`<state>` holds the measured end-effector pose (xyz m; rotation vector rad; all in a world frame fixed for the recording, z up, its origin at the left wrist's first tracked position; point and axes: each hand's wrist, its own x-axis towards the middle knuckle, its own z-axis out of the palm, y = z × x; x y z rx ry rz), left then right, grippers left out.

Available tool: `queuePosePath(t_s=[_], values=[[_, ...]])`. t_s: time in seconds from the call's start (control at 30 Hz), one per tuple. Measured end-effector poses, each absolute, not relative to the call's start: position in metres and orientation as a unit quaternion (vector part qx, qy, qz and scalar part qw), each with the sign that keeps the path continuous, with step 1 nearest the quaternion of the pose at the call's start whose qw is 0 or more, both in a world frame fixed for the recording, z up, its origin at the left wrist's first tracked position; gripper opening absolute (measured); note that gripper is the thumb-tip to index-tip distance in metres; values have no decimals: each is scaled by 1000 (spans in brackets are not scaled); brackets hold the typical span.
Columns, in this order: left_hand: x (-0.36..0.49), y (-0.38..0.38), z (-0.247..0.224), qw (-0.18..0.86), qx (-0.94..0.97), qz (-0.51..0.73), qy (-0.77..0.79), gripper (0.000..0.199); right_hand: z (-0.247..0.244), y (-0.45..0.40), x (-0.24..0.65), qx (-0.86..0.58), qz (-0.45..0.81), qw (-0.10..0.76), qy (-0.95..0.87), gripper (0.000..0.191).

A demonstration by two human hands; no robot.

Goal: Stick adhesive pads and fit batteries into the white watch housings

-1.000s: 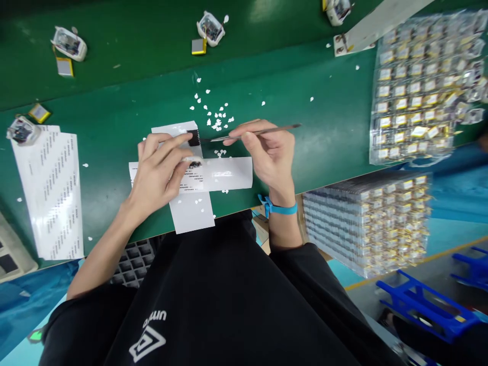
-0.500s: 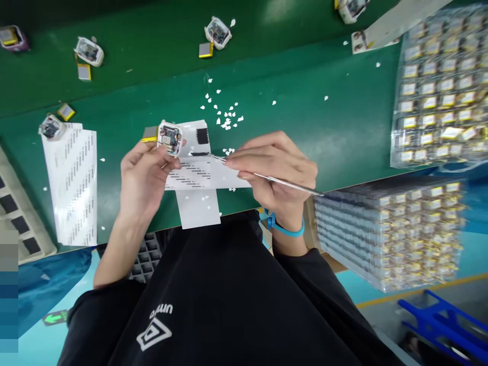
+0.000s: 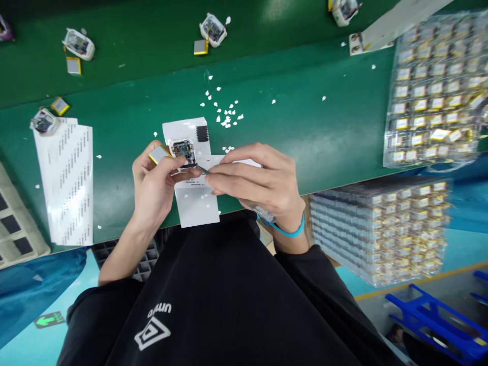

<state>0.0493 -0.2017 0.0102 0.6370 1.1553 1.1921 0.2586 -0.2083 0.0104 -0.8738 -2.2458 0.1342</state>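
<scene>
My left hand (image 3: 152,190) grips a small white device housing (image 3: 183,148) with its circuit board facing up. A silver-and-yellow battery (image 3: 158,154) sticks out beside the housing, next to my left thumb. My right hand (image 3: 263,178) is closed on metal tweezers (image 3: 203,169), mostly hidden by the fingers. At their tip a thin black strip (image 3: 188,165) lies along the housing's near edge; whether it is stuck there I cannot tell. Under both hands is white backing paper (image 3: 196,211), with a block of black strips (image 3: 203,133) at its far end.
Small white stickers (image 3: 227,119) are scattered across the green bench (image 3: 297,132). More opened housings (image 3: 79,44) with batteries lie at the back and left. Printed sheets (image 3: 70,188) rest at left. Battery trays (image 3: 427,101) stand at right, with a stack of trays (image 3: 377,229) below the bench edge.
My left hand has brought the housing rightward and nearer. The tweezers have moved with the black strip from above the paper to the housing's near edge. The view has shifted slightly.
</scene>
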Motion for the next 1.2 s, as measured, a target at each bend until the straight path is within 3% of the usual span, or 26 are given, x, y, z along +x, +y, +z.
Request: queuePosePath(t_s=[0.2, 0.4, 0.57, 0.73, 0.87, 1.2], values=[[50, -203, 12, 639, 274, 500, 516, 34, 20, -209, 260, -363, 116, 280, -881, 14], [52, -204, 15, 639, 278, 488, 526, 30, 20, -209, 263, -336, 124, 334, -872, 14], [54, -205, 15, 641, 270, 502, 514, 29, 22, -209, 264, -348, 160, 332, -862, 13], [54, -210, 10, 613, 304, 510, 521, 16, 22, -210, 263, -368, 183, 352, -841, 17], [52, -211, 7, 610, 305, 522, 512, 23, 17, -212, 262, -358, 192, 417, -813, 27], [56, -213, 4, 608, 327, 514, 509, 45, 16, -212, 263, -363, 189, 443, -798, 26]])
